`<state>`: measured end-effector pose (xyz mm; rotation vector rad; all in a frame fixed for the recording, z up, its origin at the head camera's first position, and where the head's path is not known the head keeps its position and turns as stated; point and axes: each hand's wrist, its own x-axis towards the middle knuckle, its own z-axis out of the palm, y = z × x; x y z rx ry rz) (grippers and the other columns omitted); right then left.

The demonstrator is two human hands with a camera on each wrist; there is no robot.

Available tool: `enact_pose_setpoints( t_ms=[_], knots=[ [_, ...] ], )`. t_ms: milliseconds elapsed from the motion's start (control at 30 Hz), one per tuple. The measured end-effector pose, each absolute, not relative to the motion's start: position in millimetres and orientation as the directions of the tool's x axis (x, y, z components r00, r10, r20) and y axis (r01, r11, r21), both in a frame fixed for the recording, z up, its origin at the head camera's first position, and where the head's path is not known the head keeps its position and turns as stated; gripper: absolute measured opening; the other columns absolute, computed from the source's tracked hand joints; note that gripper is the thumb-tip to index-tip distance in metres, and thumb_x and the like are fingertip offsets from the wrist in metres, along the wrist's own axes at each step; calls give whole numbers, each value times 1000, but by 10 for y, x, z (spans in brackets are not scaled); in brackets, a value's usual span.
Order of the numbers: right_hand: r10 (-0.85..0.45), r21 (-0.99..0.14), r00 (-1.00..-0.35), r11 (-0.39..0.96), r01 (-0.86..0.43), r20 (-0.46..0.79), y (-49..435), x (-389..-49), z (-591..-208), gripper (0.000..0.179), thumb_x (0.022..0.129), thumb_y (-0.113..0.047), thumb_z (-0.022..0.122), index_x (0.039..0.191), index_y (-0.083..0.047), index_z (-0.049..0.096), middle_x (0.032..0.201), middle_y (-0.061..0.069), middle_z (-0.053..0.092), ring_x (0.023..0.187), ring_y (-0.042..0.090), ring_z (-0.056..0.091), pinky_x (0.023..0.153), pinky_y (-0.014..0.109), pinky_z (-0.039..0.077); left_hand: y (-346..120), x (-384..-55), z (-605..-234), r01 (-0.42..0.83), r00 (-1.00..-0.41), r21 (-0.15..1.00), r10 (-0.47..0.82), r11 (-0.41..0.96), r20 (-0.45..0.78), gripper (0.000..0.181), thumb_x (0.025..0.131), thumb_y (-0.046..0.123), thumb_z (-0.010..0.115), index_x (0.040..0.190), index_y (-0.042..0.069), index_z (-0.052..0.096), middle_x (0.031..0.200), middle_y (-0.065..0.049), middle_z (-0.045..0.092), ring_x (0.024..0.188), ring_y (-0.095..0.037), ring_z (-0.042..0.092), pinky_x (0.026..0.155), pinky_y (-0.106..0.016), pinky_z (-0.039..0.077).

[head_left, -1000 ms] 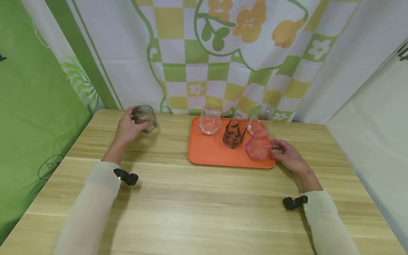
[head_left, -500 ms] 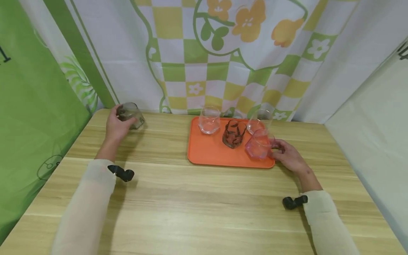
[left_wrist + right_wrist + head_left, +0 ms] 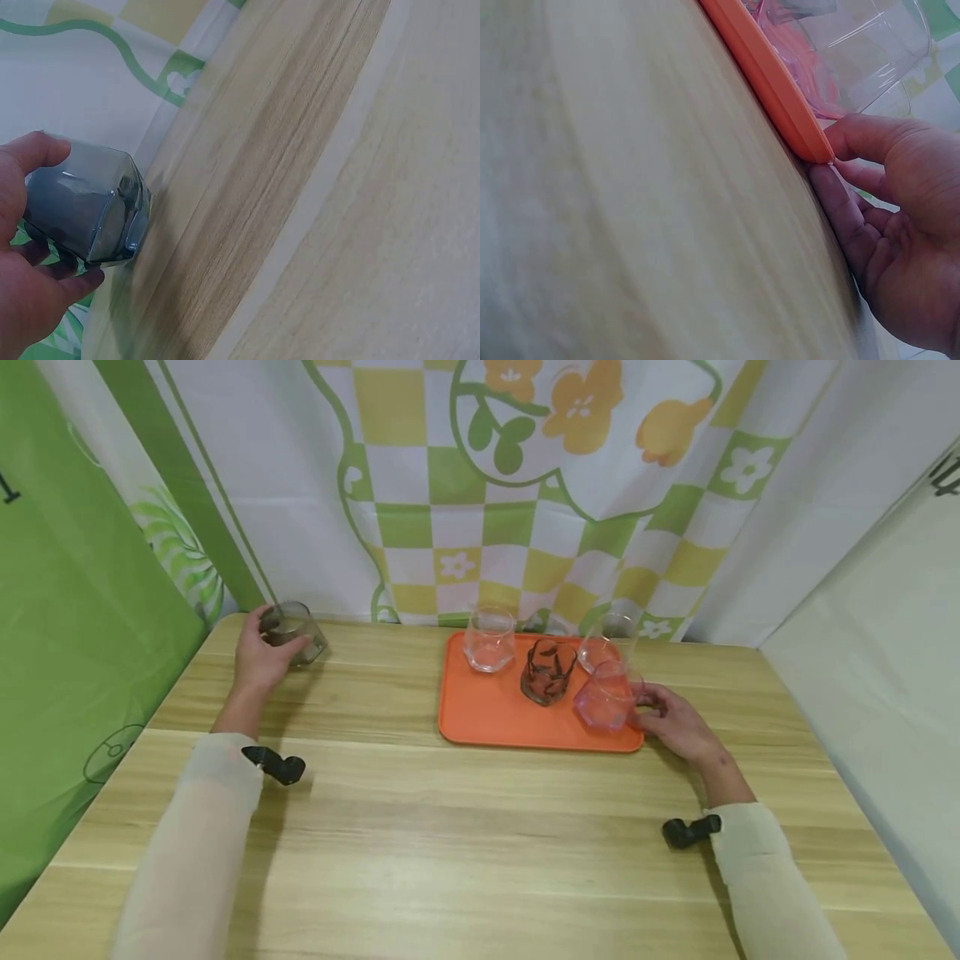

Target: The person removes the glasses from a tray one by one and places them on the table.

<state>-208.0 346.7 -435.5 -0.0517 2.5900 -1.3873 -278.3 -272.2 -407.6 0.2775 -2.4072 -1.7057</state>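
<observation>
A smoky grey glass (image 3: 294,635) is at the table's far left, by the curtain. My left hand (image 3: 261,652) grips it around its side, thumb and fingers apart across it; in the left wrist view the glass (image 3: 82,199) lies tilted in that hand. Whether its base touches the table, I cannot tell. At the right end of an orange tray (image 3: 487,722), my right hand (image 3: 677,722) pinches the rim, close to a pink glass (image 3: 603,706). The right wrist view has my thumb and fingers (image 3: 836,199) on either side of the tray's corner.
Also on the tray stand a clear glass (image 3: 489,647) at the left, a dark-patterned glass (image 3: 547,675) mid-tray and another clear glass (image 3: 611,639) behind the pink one. A patterned curtain (image 3: 405,468) hangs along the back edge of the wooden table (image 3: 450,827).
My left hand has carried the grey glass leftward, away from the tray, to the far left of the table. The right hand, the tray and its glasses have stayed in place.
</observation>
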Motion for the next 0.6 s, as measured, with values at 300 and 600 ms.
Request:
enact_pose_setpoints(
  t_ms=[300, 600],
  knots=[
    [-110, -820, -981, 568, 69, -159, 3432, -2051, -4317, 63, 100, -13, 67, 154, 2, 38, 143, 24, 49, 106, 19, 61, 83, 21, 51, -2736, -2759, -4082, -42, -974, 936, -223, 349, 39, 87, 98, 21, 72, 163, 7, 17, 161, -23, 29, 144, -38, 34, 115, -42, 36],
    [-114, -822, -981, 566, 69, -160, 3431, -2037, -4314, 64, 100, -13, 67, 155, 2, 38, 144, 25, 49, 106, 19, 61, 83, 20, 51, -2777, -2733, -4153, -33, -978, 940, -205, 340, 40, 95, 96, 31, 75, 164, 8, 13, 167, -22, 19, 153, -35, 17, 122, -46, 21]
  ],
)
